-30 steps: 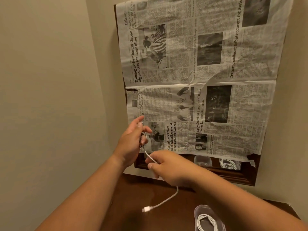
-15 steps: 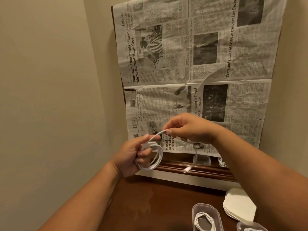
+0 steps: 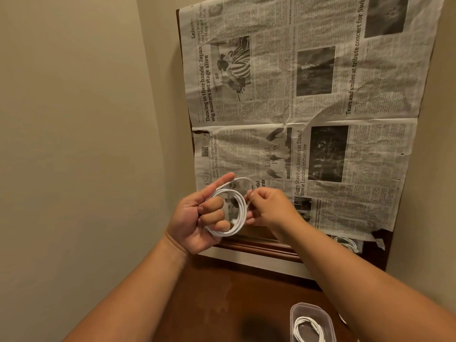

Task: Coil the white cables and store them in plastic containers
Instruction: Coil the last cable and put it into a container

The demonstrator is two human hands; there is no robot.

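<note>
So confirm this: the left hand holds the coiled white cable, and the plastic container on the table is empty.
Not empty. The head view shows the plastic container on the table already holding a second cable. The left hand does hold the coiled white cable.

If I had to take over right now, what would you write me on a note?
Left hand holds the coiled cable above the table.
Right hand pinches it on the right side, likely at the loose end.
Done: cable nearly wound; a second cable lies coiled in the container.
Left: tuck the end, store the coil in a container.
</note>
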